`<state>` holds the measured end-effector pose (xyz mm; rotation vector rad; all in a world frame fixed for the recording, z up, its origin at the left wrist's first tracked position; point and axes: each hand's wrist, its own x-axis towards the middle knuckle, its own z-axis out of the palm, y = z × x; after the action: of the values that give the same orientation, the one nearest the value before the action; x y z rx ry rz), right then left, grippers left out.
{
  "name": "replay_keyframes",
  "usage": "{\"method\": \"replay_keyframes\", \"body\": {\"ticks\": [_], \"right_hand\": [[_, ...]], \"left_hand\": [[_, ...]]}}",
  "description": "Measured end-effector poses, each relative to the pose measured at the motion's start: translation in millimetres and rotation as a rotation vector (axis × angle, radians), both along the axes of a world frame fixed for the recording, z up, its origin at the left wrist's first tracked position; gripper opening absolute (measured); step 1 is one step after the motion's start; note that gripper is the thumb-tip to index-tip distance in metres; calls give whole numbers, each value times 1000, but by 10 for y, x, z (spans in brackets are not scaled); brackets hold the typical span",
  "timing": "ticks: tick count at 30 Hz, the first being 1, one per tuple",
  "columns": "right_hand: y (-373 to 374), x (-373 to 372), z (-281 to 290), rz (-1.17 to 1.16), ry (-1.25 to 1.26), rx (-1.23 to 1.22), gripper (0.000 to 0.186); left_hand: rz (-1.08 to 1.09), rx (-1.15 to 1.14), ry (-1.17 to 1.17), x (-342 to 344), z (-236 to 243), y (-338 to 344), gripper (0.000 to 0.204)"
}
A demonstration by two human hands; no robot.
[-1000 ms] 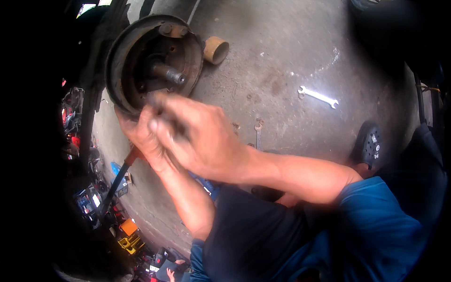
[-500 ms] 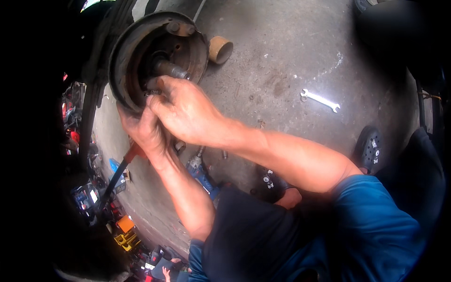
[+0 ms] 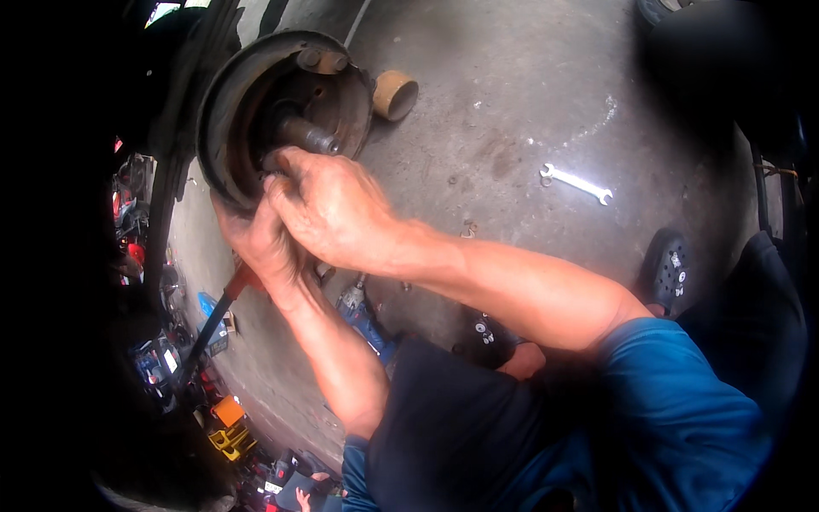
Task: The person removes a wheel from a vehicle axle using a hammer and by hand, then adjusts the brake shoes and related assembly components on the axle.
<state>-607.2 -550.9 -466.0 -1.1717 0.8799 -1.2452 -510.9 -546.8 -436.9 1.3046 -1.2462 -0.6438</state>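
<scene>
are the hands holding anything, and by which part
Cannot be told: the left hand is at the lower rim of the brake backing plate, the right hand close by, fingertips partly hidden.

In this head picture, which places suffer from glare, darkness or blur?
Head view: glare whitens the wrench on the floor; shadow darkens the inside of the round metal housing; the right hand looks slightly soft; the picture's left and right edges fall to black.
</scene>
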Motion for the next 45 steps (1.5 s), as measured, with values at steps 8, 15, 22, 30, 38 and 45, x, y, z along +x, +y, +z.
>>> {"method": "replay_keyframes", "body": {"ticks": [8,15,22,30,38,45], "right_hand": [[15,-57,39,-27,-12,16,37],[29,-36,17,4,-16,34,45],[-22,-65,-7,117,-55,56,45],[98,-31,-48,-64,-83,-12,37],[-9,-48,-24,20,59,-55,37],[120,-75,22,-24,53,-73,33]], "left_hand": [[-7,4,-21,67,-45,-17,58],[-48,-5,-4,37,-29,6,57],[-20,12,-37,121,-39,-5,57],[-20,-17,-20,21,-50,-6,59],[8,3,-59,41,-31,-5,56],[-16,-30,-108,156,-75,16,55]]}}
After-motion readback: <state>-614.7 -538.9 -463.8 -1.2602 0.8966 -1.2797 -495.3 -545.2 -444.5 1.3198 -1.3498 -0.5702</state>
